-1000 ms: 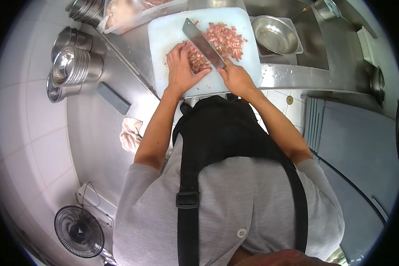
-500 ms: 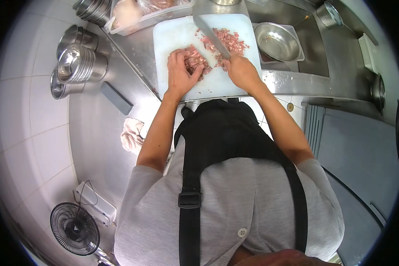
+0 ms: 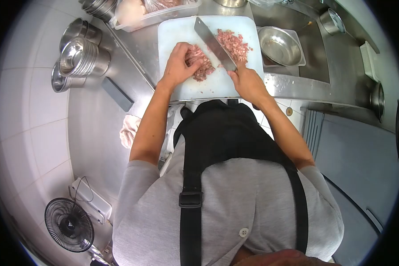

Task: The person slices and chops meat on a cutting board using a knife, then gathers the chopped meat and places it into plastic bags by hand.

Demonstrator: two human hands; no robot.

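My right hand (image 3: 248,83) is closed round the handle end of a cleaver (image 3: 214,44), whose broad blade slants up and left over the white cutting board (image 3: 173,31). Chopped meat lies in two piles, with the blade between them. My left hand (image 3: 179,66) rests at the left side of the nearer pile (image 3: 200,63), thumb and fingers apart against the meat. The other pile (image 3: 235,45), of small loose pieces, lies to the right of the blade.
A clear tub (image 3: 164,17) of bagged meat stands behind the board. To the right, a steel bowl (image 3: 280,45) sits in a tray by the sink. Stacked steel bowls (image 3: 82,57), a grey block (image 3: 117,94) and a cloth (image 3: 129,131) are at the left.
The cleaver has swung from the edge of the right pile to the gap between both piles, its blade now showing its flat side. My left hand has shifted slightly and its fingers have spread from the meat.
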